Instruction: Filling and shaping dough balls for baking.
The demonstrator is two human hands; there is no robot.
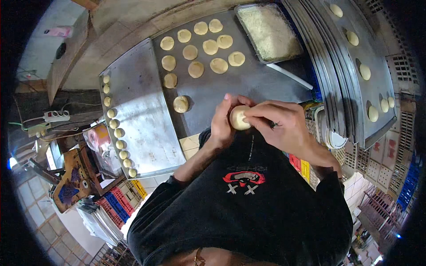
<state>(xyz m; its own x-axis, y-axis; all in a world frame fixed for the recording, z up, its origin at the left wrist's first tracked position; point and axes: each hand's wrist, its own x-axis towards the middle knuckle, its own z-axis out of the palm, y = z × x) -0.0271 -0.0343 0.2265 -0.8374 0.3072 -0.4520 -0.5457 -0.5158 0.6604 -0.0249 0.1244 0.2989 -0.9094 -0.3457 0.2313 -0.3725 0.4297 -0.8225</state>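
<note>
Close to my chest, my left hand (225, 119) cups a round, pale ball of dough (240, 118). The fingers of my right hand (284, 122) pinch the edge of that same ball from the other side. Beyond my hands, several flattened dough rounds (195, 69) lie in loose rows on a dark metal work surface (213, 97). One dough round (181, 104) sits apart from them, nearest to my left hand. A shallow metal tray (266, 33) at the far side holds a pale, shredded or crumbly filling.
On the left, a large baking sheet (146, 111) carries a line of small dough balls (113, 124) along its left edge. At the right stand stacked metal trays (326, 66), the outermost with several dough pieces (365, 72). A white rod (290, 76) lies near the filling tray.
</note>
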